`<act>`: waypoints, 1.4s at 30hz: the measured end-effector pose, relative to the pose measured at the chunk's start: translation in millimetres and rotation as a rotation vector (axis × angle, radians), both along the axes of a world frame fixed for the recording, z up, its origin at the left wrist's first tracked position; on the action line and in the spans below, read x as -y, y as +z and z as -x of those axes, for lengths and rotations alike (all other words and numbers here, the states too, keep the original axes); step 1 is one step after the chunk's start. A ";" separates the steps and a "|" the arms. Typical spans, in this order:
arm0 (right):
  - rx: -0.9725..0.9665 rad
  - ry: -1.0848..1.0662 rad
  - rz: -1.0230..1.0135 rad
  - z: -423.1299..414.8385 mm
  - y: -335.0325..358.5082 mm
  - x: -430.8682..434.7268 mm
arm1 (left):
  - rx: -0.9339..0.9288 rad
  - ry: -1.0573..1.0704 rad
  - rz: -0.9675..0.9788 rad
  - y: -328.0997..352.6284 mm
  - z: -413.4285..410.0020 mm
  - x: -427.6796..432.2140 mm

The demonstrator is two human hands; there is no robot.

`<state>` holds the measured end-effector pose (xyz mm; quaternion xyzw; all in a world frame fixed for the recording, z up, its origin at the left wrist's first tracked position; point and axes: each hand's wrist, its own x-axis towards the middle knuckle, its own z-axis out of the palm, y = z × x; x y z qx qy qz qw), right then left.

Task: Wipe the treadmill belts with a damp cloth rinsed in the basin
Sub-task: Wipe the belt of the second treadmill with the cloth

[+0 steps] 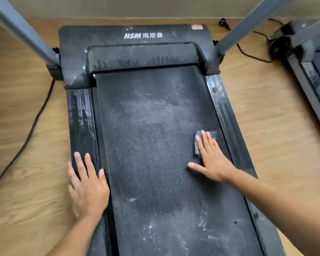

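Grey dust lies over most of the treadmill belt (pixel 155 145), thickest in a pale patch at its middle and in scuffed streaks toward 5 o'clock. The cloth (pixel 197 148), dark and folded small, sits on the belt at about 3 o'clock, just inside the right edge. The right hand (pixel 212 159) presses it flat, fingers straight and close together, thumb spread toward 9 o'clock; nothing curls round the cloth. The left hand (pixel 88 187) rests flat at 8 o'clock on the left side rail (pixel 79 117), fingers straight and thumb touching the belt's edge, seemingly as a brace. Judging by the dust, the wiping has barely begun. A strip along the belt's right edge near the cloth looks darker, perhaps cleaned, but the centre, the near end and the hood (pixel 137 52) at 12 o'clock are powdery. A second treadmill (pixel 314 74) at 2 o'clock looks equally dusty on its rail. The basin is not in view, so rinsing cannot be judged.
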<state>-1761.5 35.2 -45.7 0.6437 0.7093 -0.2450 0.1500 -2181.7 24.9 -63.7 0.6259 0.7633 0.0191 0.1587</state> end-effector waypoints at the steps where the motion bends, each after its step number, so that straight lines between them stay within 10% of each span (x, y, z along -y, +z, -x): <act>1: -0.010 0.024 0.011 2.3 1.6 51.6 | 0.005 -0.002 -0.002 0.6 0.4 -0.5; 6: -0.067 0.081 -0.048 -8.5 5.1 199.7 | 0.035 0.009 -0.008 2.3 0.3 0.4; 13: -0.197 -0.319 -0.075 -17.6 15.2 157.3 | 0.058 0.020 -0.044 -1.9 0.2 2.9; 24: -0.128 -0.258 0.090 -25.3 29.4 82.8 | 0.051 0.012 -0.046 0.7 1.7 1.9; 32: -0.253 -0.461 -0.631 -54.0 64.0 -64.7 | -0.002 -0.024 -0.047 1.3 1.5 0.9; 37: 0.094 -0.388 -0.379 -33.2 22.3 -45.3 | -0.030 -0.029 -0.056 0.2 1.7 0.2; 42: 0.006 -0.320 -0.514 -30.1 7.4 -53.5 | -0.027 -0.013 -0.059 -6.5 2.2 1.9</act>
